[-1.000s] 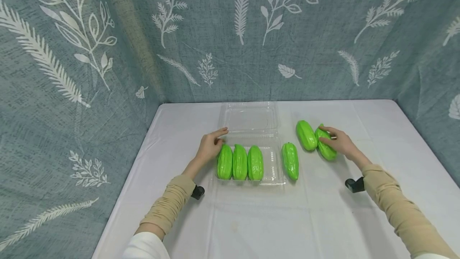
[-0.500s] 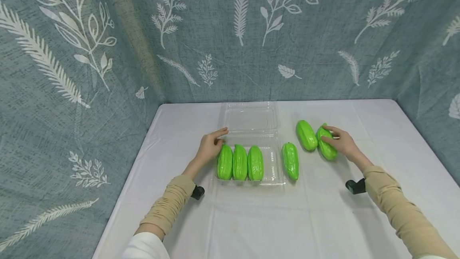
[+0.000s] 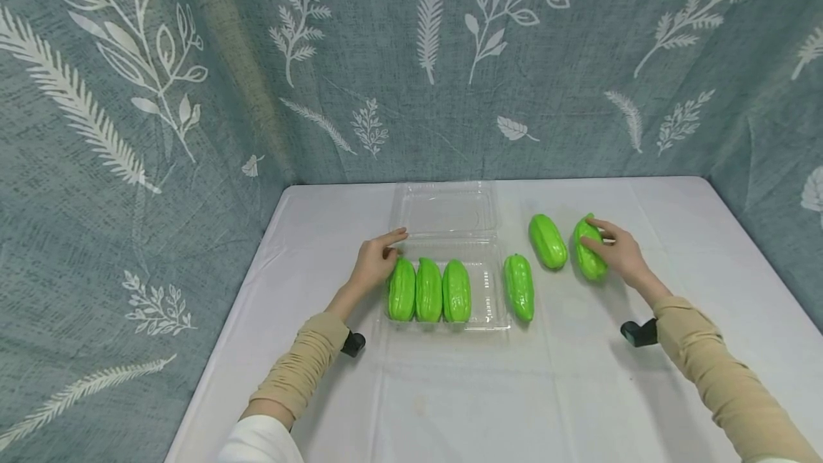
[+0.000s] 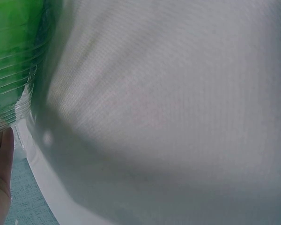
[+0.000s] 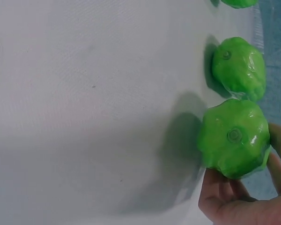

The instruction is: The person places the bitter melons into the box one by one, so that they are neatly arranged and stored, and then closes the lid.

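Observation:
Thumb and fingers of my right hand [image 3: 624, 252] grip a ridged green bitter melon [image 3: 588, 261] at the right of the table; its round end with the stem scar faces the right wrist camera. My left hand [image 3: 371, 263] holds the back left corner of a clear plastic clamshell box [image 3: 486, 291], near its hinge. Side by side in the box lie three more bitter melons [image 3: 429, 291], filling its left and middle. In the left wrist view, fingers [image 4: 4, 154] meet the ribbed plastic edge with green behind it.
One loose bitter melon [image 3: 519, 288] lies just right of the box, and another [image 3: 548, 241] farther back, left of the gripped one. The box's lid [image 3: 446, 209] lies folded back toward the table's far edge. A patterned curtain [image 3: 398, 63] hangs behind the white-covered table [image 3: 463, 399].
My right hand has drawn its bitter melon slightly right and turned it more upright in the head view, widening the gap to the melon beside it. The left hand stays put.

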Motion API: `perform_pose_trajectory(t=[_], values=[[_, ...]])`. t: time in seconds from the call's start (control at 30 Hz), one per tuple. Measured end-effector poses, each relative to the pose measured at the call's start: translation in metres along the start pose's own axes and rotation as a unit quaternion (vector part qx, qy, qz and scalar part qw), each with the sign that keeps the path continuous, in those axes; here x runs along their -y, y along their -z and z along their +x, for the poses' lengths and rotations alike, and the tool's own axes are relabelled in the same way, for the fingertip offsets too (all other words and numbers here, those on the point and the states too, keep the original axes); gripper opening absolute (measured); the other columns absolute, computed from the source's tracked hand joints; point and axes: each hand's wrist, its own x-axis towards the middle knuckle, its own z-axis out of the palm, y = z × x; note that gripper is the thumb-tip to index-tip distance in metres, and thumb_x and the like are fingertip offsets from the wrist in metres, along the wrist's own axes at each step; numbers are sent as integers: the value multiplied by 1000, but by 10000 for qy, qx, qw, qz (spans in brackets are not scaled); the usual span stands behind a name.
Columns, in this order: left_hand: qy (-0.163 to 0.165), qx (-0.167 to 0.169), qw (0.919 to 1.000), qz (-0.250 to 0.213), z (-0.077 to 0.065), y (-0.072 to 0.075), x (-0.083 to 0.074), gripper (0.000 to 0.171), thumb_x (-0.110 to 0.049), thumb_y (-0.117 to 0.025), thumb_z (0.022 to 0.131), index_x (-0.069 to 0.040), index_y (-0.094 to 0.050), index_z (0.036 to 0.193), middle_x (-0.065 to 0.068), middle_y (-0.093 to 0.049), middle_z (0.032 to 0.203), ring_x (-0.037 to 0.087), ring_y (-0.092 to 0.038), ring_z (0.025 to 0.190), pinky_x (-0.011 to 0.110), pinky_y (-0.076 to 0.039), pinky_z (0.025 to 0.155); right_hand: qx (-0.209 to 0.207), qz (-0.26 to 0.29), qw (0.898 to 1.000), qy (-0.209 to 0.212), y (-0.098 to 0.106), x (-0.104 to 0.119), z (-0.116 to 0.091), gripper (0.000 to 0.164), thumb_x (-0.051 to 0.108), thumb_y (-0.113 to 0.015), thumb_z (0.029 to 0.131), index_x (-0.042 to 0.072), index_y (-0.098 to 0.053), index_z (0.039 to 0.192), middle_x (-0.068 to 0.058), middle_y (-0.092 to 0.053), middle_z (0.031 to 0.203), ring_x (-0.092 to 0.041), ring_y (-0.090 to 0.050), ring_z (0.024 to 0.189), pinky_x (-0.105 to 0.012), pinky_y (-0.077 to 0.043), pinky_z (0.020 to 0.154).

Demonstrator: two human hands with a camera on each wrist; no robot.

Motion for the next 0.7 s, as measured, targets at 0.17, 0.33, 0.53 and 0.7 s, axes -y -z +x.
perform_pose_trajectory(t=[0.17,0.33,0.53,0.7], values=[[32,26,10000,-4,0,0,0,39,10,-49,88,1,-61,124,10,-56,135,21,-68,82,19,-44,63,-238,95,9997,7,5,2,-3,65,38,-46,98,2,-26,148,-40,-30,142,-56,-33,128,-61,-37,99],[0,29,10000,-13,2,-1,1,40,11,-48,88,1,-60,124,12,-56,135,23,-69,85,18,-43,60,-497,166,9986,-5,10,4,-5,65,38,-46,98,1,-26,148,-40,-31,141,-56,-34,127,-60,-39,98],[17,42,10000,-3,3,-2,3,40,10,-48,88,0,-60,125,11,-56,136,23,-70,86,18,-42,60,-611,352,9975,-16,13,5,-5,66,38,-46,98,1,-25,148,-40,-31,141,-55,-35,127,-60,-40,97],[-59,0,10000,-32,4,-2,4,39,11,-48,88,1,-61,124,12,-56,135,24,-70,90,20,-44,63,-648,536,9965,40,13,7,-5,66,38,-47,97,2,-26,148,-37,-30,144,-54,-36,127,-59,-39,98]])
